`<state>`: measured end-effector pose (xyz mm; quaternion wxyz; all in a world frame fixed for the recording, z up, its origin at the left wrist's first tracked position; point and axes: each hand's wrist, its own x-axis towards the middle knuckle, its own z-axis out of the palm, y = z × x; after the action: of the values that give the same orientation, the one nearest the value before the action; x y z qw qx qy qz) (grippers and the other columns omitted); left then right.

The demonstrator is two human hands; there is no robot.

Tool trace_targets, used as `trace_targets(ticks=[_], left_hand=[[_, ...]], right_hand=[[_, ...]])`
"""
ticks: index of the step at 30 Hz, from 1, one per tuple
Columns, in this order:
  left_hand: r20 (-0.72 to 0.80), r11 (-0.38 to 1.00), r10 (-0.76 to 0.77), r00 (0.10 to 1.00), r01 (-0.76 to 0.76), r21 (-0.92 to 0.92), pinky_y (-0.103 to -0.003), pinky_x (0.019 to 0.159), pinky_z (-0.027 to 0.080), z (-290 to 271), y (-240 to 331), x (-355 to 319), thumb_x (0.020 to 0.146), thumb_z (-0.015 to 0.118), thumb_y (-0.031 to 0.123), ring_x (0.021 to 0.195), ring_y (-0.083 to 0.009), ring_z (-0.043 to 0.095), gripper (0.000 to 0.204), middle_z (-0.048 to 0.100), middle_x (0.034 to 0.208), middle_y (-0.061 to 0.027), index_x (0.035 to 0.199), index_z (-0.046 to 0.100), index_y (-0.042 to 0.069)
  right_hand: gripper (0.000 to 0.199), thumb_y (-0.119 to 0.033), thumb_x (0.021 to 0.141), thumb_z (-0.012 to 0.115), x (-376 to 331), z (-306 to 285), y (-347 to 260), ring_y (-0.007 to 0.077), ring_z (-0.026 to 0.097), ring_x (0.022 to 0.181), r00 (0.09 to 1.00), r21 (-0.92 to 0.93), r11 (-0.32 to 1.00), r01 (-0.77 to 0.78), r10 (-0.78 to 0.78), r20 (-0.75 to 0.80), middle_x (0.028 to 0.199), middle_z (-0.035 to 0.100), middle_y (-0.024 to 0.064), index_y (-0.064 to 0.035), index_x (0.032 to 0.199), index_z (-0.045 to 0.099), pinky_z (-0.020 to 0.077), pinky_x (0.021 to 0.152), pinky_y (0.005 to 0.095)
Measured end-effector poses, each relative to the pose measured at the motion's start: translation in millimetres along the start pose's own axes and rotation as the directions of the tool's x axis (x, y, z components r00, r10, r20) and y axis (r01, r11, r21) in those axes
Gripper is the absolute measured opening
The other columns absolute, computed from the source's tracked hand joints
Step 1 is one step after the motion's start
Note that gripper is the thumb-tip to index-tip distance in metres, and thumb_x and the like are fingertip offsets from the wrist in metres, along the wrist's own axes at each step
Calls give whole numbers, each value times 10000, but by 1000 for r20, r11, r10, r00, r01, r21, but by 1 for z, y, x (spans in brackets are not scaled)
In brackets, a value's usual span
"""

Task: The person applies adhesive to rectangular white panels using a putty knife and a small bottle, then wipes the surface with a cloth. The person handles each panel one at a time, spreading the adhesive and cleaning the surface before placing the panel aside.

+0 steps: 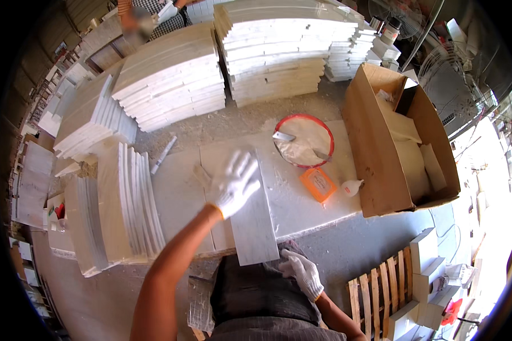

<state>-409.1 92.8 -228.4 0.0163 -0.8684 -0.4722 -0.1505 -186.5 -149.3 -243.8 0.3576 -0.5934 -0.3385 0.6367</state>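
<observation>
A narrow grey-white stone slab lies lengthwise in front of me, its near end jutting past the table edge. My left hand, in a white knit glove, is spread over its far part; the fingers are blurred, and I cannot tell whether they touch it. Beside that hand is a pale, flat scraper-like piece, partly hidden. My gloved right hand rests against my dark clothing, just right of the slab's near end, holding nothing visible. Farther right stands a red-rimmed tub of whitish paste with a putty knife in it.
Near the tub lie an orange packet and a small white nozzle bottle. An open cardboard box stands right. Stacked slabs line the back, with upright slabs at left. A wooden pallet is lower right; another person works behind.
</observation>
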Motion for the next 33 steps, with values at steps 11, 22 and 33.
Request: trace_targets(ticks=[11,22,33], left_hand=[[158,886,432,888,-386,-256,-536,1240,159,-19,87,-82,935,476,644,1480,-291,308,780,401,1558,-128,1503,415,113],[155,932,232,960,-173,-319,-538,1205,243,-42,91,-125,888,667,425,1441,-366,351,650,475,1476,-168,1418,520,81],[-87,985,-171,982,170,-18,-487,1183,277,28,-27,8,949,558,519,1428,-393,353,660,430,1516,-203,1431,505,71]], right_hand=[[518,-366,1046,486,3,-13,14,185,686,806,996,194,980,-30,46,-80,1001,725,153,57,1331,571,543,784,289],[456,-313,1043,492,21,-5,21,179,677,831,991,337,932,-131,114,72,1001,707,136,37,1320,582,548,806,288],[575,-441,1016,496,18,-1,37,167,693,878,993,156,982,-106,97,61,1055,720,130,18,1352,580,466,710,238]])
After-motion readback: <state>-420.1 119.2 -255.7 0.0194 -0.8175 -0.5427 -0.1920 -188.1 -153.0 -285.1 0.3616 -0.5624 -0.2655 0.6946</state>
